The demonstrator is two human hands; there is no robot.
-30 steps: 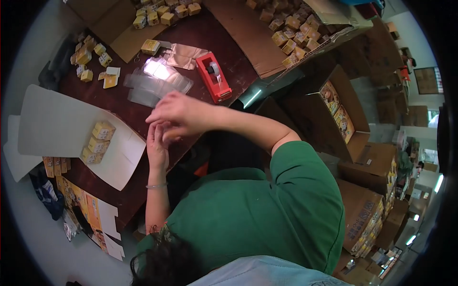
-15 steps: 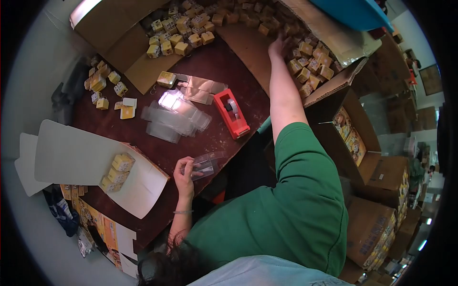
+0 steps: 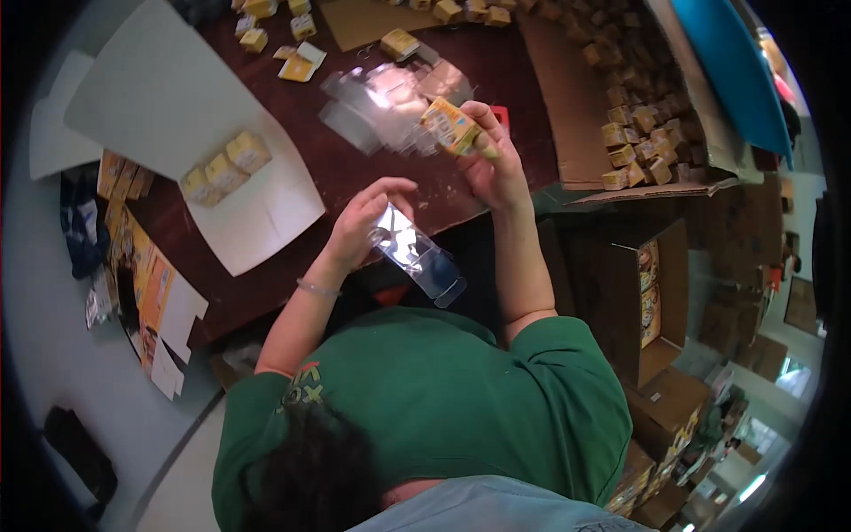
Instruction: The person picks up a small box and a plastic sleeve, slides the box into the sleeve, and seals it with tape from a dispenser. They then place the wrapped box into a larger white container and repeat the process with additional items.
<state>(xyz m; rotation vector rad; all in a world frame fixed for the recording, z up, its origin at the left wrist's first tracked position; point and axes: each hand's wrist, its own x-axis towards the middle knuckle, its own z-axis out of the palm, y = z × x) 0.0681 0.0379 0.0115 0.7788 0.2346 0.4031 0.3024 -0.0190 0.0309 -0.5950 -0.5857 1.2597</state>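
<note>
My left hand (image 3: pixel 365 220) is closed around one end of a clear plastic box (image 3: pixel 421 262), whose other end points down toward my body with a flap at its tip. In my right hand (image 3: pixel 495 168) a small yellow printed box (image 3: pixel 450 126) is pinched between thumb and fingers, held up above the table. The two boxes are apart. Behind the right hand, a red tape dispenser (image 3: pixel 503 117) shows only in part. Flat clear plastic sleeves (image 3: pixel 363 106) lie in a pile beyond both hands, with one yellow box (image 3: pixel 401 44) beside them.
A white open carton (image 3: pixel 275 213) on the left holds a few yellow boxes (image 3: pixel 226 167). At the right, a big cardboard box (image 3: pixel 567 168) contains many small yellow boxes (image 3: pixel 651 142). More loose ones (image 3: pixel 253 40) lie at the back. Cartons (image 3: pixel 660 337) stand at the right.
My right hand has come back from the big cardboard box with a small yellow box. My left hand has tilted the clear plastic box downward. The view has shifted.
</note>
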